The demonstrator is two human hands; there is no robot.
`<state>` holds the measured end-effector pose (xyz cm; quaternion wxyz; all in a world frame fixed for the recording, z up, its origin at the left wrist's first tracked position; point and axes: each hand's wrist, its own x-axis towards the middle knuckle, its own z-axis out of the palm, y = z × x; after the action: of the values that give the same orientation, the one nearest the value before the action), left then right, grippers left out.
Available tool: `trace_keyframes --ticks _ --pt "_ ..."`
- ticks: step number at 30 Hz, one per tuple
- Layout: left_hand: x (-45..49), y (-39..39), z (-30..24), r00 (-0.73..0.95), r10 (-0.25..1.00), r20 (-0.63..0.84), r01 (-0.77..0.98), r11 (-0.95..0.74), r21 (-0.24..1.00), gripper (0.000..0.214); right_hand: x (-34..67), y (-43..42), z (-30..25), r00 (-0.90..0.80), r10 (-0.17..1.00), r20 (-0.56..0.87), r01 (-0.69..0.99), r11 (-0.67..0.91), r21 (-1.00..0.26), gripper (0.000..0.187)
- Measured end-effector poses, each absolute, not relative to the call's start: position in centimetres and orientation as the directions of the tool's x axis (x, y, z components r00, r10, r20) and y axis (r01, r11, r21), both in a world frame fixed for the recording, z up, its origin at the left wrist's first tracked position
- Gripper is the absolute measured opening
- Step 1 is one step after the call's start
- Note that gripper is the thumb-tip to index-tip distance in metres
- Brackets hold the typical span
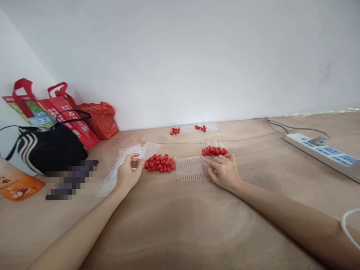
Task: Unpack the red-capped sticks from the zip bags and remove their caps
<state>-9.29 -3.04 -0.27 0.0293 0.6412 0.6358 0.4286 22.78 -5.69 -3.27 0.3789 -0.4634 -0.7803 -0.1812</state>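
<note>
My left hand point(129, 169) rests on the wooden table point(180, 225) with its fingers curled, right beside a pile of small red caps point(160, 163) and on top of clear plastic bags point(123, 165). I cannot make out what it holds. My right hand point(223, 170) lies fingers down on the right end of a row of clear thin tubes point(189, 168). Just beyond that hand sits a second bunch of tubes fitted with red caps point(214, 150).
Two small groups of red caps point(174, 131) point(200, 128) lie on clear bags near the wall. A white power strip point(323, 153) with cables sits at right. Red shopping bags point(70, 112), a black striped bag point(47, 148) and an orange packet point(17, 185) crowd the left corner.
</note>
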Motion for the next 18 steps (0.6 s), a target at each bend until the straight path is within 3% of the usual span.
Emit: trace_keyframes --ticks 5,9,14,18 --pt "-7.7 -4.7 0.2 -0.053 0.665 0.745 0.855 -0.355 0.377 0.028 22.8 -5.9 -2.8 -0.345 0.636 0.69 0.838 0.541 -0.079 0.032" --pt "-5.0 -5.7 0.5 0.165 0.614 0.772 0.81 -0.531 0.249 0.022 22.8 -5.8 -2.6 -0.383 0.649 0.658 0.818 0.57 -0.085 0.047" --pt "-0.1 -4.7 1.4 0.369 0.678 0.636 0.753 -0.619 0.224 0.013 23.0 -5.9 -2.6 -0.343 0.636 0.691 0.812 0.571 -0.123 0.042" --pt "5.0 -2.1 2.3 0.383 0.825 0.415 0.796 -0.523 0.305 0.017 23.5 -6.1 -2.5 -0.219 0.633 0.742 0.832 0.519 -0.198 0.027"
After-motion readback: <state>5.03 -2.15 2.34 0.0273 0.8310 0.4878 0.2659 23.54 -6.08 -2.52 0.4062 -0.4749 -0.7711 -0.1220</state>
